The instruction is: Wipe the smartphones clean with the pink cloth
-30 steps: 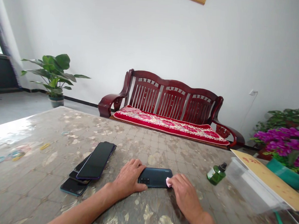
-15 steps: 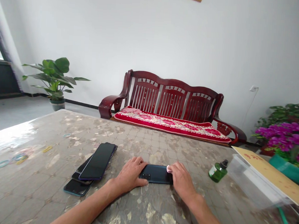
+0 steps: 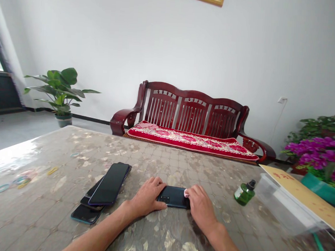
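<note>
A dark blue smartphone [image 3: 175, 196] lies back side up on the patterned tablecloth [image 3: 138, 237], its camera block toward the left. My left hand [image 3: 149, 194] grips the phone's left end between thumb and fingers. At the other end, my right hand [image 3: 201, 203] is closed on a small pale pinkish-white wipe [image 3: 186, 193], pressed to the phone's back. Most of the wipe is hidden under the fingers, so I cannot tell whether it is cloth or tissue. Left of my left hand, several other phones [image 3: 109, 184] lie in an overlapping pile, screens up.
To the right stand a green spray bottle [image 3: 244, 192] and a clear plastic box [image 3: 282, 204] with a yellow board [image 3: 302, 194] on top. Purple flowers [image 3: 321, 154] rise behind it. Coloured rubber bands [image 3: 22, 179] lie at left. A red wooden bench [image 3: 191, 111] stands beyond the table.
My right hand has slid slightly left along the phone's back with the wipe. The left hand keeps its hold. The camera view has tipped up a little.
</note>
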Available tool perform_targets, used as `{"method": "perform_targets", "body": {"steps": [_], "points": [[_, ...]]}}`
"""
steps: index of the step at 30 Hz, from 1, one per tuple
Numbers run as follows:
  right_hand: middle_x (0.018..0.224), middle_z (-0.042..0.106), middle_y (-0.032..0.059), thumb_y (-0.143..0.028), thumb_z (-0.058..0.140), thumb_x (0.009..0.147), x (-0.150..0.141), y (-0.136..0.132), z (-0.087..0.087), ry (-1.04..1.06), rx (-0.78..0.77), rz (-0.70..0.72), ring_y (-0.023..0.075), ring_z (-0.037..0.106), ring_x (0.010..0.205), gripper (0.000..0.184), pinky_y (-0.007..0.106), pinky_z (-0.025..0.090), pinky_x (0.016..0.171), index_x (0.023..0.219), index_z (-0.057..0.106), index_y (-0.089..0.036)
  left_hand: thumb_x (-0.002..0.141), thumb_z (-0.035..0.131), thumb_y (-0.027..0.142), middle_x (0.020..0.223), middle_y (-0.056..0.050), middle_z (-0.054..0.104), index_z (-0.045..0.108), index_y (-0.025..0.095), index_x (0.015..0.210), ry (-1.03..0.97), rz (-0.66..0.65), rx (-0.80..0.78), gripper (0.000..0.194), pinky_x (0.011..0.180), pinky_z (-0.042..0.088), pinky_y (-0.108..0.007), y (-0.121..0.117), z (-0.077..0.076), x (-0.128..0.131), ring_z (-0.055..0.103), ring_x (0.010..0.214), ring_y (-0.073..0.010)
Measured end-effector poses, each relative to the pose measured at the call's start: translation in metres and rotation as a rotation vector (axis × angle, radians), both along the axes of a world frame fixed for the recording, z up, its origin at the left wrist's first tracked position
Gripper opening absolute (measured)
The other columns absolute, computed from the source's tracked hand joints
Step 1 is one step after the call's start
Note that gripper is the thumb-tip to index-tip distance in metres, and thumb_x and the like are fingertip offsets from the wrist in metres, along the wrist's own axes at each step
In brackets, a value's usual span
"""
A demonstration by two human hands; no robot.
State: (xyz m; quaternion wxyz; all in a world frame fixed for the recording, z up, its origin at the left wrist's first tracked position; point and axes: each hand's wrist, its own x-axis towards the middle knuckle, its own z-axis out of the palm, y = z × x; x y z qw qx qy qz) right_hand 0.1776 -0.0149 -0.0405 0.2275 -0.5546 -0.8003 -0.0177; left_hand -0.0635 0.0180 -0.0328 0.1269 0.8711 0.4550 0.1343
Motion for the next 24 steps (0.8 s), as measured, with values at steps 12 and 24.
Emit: {"method": "perform_targets", "body": {"steps": [12,24], "points": [[0.078,0.067,0.0021,-0.042,0.064,0.083,-0.014,0.002,0.003,0.850,-0.367,-0.003,0.0184,0.060,0.074,0.023,0.029,0.046,0.068,0.083,0.070,-0.020,0.077,0.070,0.038,0.122,-0.008,0.056,0.059,0.023,0.124,-0.027,0.028,-0.026,0.050,0.097,0.043,-0.039,-0.004,0.000,0.001,0.051,0.112,-0.0288],[0.077,0.069,0.0036,-0.051,0.085,0.059,-0.023,-0.012,0.013,1.439,-0.647,-0.007,0.0156,0.061,0.068,0.046,0.022,0.049,0.053,0.085,0.069,-0.016,0.083,0.069,0.029,0.147,-0.008,0.044,0.042,0.030,0.144,-0.442,-0.152,0.040,0.066,0.111,0.037,-0.041,-0.018,-0.003,0.031,0.042,0.133,-0.0259]]}}
